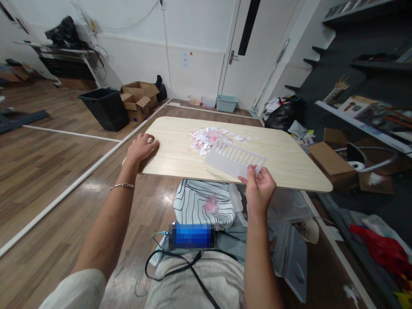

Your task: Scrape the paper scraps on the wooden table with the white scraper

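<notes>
My right hand (pixel 260 184) pinches a white plastic panel (pixel 230 163) with a row of slots by its near right corner, thumb on top. The panel is tilted over the near part of a pale wooden tabletop (pixel 283 159). Its far left corner comes close to a pile of torn white paper scraps (pixel 206 139) with pink stains; whether they touch I cannot tell. My left hand (pixel 142 148) rests on the tabletop's left end, fingers loosely bent and apart, holding nothing.
A patterned cloth (pixel 199 204) with a pink stain lies below the table's near edge, by a blurred blue screen (pixel 192 236). A black bin (pixel 107 109) and cardboard boxes (pixel 138 101) stand at the left. Shelves (pixel 370 124) and an open box (pixel 334 161) flank the right.
</notes>
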Motion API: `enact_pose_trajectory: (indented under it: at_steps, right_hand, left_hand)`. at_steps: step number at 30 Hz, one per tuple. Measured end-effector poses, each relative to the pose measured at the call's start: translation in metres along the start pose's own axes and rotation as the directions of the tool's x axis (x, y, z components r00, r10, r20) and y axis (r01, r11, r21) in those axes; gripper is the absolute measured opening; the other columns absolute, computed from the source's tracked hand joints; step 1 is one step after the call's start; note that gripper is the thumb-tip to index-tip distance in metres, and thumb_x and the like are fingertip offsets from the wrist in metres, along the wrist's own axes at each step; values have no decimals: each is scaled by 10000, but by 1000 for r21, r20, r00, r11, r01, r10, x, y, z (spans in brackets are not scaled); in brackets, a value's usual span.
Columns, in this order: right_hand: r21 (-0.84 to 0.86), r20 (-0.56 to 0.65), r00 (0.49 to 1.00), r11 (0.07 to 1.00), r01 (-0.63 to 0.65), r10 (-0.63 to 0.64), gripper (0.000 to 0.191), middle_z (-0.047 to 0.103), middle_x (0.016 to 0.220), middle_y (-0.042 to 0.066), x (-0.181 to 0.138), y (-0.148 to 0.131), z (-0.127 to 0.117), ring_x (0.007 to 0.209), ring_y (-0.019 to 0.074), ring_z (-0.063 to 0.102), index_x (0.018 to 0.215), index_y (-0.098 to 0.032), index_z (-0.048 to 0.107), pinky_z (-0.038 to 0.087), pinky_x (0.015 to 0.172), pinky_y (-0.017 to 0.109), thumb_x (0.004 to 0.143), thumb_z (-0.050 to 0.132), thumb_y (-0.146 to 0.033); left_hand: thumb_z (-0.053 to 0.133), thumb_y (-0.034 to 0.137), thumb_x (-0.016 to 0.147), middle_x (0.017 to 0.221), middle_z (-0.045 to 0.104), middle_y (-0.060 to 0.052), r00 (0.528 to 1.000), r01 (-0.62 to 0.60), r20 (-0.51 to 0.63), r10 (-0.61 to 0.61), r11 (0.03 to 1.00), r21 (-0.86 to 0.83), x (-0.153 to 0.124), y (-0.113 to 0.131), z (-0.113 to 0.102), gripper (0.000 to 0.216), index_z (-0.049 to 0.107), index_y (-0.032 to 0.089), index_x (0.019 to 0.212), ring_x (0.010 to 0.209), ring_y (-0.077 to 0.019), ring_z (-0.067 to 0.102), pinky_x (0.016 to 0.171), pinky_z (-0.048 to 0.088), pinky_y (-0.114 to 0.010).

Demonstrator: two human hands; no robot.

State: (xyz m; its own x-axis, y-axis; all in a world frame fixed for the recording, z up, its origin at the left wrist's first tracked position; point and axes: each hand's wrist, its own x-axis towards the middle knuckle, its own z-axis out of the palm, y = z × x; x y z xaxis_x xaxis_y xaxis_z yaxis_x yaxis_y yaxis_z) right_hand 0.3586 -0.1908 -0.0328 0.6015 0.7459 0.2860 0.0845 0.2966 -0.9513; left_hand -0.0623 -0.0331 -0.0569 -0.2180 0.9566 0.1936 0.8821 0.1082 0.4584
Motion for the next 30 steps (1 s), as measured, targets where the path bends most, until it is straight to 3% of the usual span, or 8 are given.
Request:
enact_pose_trajectory:
  at_steps: [6,11,16,21,25,30]
  right_hand:
    - [42,-64,998,999,-8,11,677,822,918,29,8,-4,-4,886,235,828,959,-242,663,788,645,351,770,961,-820]
    - [53,-29,999,999,-15,17,708,809,929,23,28,-4,-18,913,235,820,946,-240,673,800,655,364,717,1017,-815]
    - [10,173,981,996,86,-86,649,765,933,14,72,-8,-30,886,212,782,1002,-237,717,821,710,389,786,1028,-765]
    - [39,326,945,999,-16,3,760,780,980,18,108,3,-28,937,217,772,1002,-244,756,840,786,440,650,1100,-823]
    - [50,456,888,994,-96,63,802,790,958,11,107,17,-26,884,197,763,967,-248,774,841,861,480,580,1136,-851]
    - [56,502,865,997,-45,11,731,775,916,19,96,26,-29,843,213,777,958,-251,777,834,918,522,690,1101,-850]
  left_hand:
    - [543,657,1075,1631,698,-215,1000,-5,4,5,1000,10,2,-2,1,581,779,253,1420,1539,-481,677,1295,566,-662]
    - [546,648,1075,1602,718,-197,1000,-20,-6,20,1000,5,4,-6,2,541,786,269,1377,1524,-469,687,1294,568,-646]
    - [547,647,1069,1598,710,-198,999,-29,-13,29,1000,1,4,-7,4,543,789,261,1365,1522,-455,691,1293,573,-623]
    - [578,639,1067,1556,734,-176,999,-20,-30,20,1000,-4,3,-7,3,509,798,285,1357,1514,-445,697,1282,580,-606]
    - [571,636,1067,1608,718,-194,1000,-10,-13,11,1000,10,2,-8,1,543,797,267,1395,1492,-447,721,1273,587,-594]
    - [576,634,1058,1620,720,-199,1000,-12,-14,12,1000,13,3,-8,1,548,800,271,1402,1499,-457,719,1262,595,-609]
